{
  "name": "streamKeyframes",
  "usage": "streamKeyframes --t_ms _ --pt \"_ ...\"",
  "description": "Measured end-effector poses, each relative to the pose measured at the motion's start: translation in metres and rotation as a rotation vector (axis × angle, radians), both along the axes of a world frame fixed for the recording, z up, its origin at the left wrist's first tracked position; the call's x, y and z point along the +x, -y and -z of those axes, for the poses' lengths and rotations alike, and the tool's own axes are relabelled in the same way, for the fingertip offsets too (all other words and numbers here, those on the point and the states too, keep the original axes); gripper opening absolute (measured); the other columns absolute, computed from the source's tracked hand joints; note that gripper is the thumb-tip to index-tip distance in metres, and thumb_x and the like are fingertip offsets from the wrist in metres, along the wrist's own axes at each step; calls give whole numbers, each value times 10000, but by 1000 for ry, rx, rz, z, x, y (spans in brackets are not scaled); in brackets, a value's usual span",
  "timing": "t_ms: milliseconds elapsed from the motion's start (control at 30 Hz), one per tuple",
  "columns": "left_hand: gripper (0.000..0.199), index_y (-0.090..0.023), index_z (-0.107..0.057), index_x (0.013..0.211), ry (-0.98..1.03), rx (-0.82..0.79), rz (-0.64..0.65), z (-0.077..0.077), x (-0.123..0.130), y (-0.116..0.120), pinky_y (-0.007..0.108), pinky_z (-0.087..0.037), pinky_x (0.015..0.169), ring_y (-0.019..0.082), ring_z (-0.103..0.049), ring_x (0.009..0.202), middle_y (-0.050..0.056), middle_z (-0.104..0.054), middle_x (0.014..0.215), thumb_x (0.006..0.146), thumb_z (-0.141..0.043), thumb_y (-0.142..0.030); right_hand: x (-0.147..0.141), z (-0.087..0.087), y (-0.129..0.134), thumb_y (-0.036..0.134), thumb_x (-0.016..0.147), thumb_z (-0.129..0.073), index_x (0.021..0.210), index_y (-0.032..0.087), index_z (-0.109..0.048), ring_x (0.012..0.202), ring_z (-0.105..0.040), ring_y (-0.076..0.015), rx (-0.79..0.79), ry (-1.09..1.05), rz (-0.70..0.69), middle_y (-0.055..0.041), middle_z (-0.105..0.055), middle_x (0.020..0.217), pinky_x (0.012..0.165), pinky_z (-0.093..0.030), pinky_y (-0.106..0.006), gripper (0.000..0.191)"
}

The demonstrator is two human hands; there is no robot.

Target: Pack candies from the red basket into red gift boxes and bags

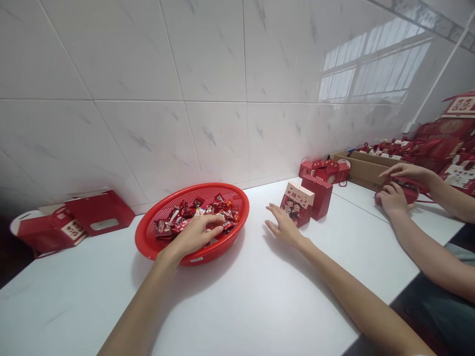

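Observation:
My left hand reaches over the near rim of a red plastic basket, fingers stretched out and thumb apart, just above or touching the candies inside. Wrapped candies, mostly red, lie loosely in it; my hand covers part of them. My right hand hovers over the white table with its fingers spread and nothing in them. Close beside its fingers stands a small red and cream gift box printed with cartoon figures. A plain red box stands right behind that one.
Red boxes lie by the tiled wall at left. More red gift boxes and a cardboard box line the back right, with a red pile beyond. At right, another person's hands handle a red box on the table.

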State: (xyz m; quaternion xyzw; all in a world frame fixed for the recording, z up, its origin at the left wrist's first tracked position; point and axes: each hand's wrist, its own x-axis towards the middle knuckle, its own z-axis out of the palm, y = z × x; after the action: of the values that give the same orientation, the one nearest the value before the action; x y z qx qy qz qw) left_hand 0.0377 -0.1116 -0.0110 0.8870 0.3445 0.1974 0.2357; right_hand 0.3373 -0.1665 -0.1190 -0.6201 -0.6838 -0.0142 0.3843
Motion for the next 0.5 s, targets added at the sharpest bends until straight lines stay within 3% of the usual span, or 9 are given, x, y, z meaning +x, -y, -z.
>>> streamKeyframes --t_ms 67,167,333,500 --pt "346 -224 -758 1030 -8 0 -4 0 -1 0 351 -549 914 260 -706 1006 48 -774 1083 896 -521 -438 3 15 -8 289 881 -592 1367 178 -554 1405 -476 -323 -144 -119 70 -171 -519 1498 1147 -403 -499 499" --pt "339 -227 -756 1033 -14 -5 5 1 -1 0 355 -540 937 256 -706 1013 41 -774 1090 896 -519 -429 23 25 -15 280 881 -570 1393 156 -527 1371 -516 -329 -179 -194 168 -189 -556 1452 1138 -413 -515 529" --pt "347 -222 -759 1035 0 -3 5 1 -2 -1 355 -550 917 258 -709 993 50 -775 1082 894 -529 -442 58 18 -16 283 889 -548 1333 156 -580 1185 -656 -288 -158 -240 246 -170 -648 1334 1027 -517 -445 463" --pt "327 -238 -759 1037 1 -7 8 2 -2 0 356 -545 929 252 -705 1004 37 -775 1089 909 -532 -434 92 10 -7 223 831 -585 1048 153 -729 1042 -719 -279 -171 -250 313 -147 -753 1112 971 -539 -401 270"
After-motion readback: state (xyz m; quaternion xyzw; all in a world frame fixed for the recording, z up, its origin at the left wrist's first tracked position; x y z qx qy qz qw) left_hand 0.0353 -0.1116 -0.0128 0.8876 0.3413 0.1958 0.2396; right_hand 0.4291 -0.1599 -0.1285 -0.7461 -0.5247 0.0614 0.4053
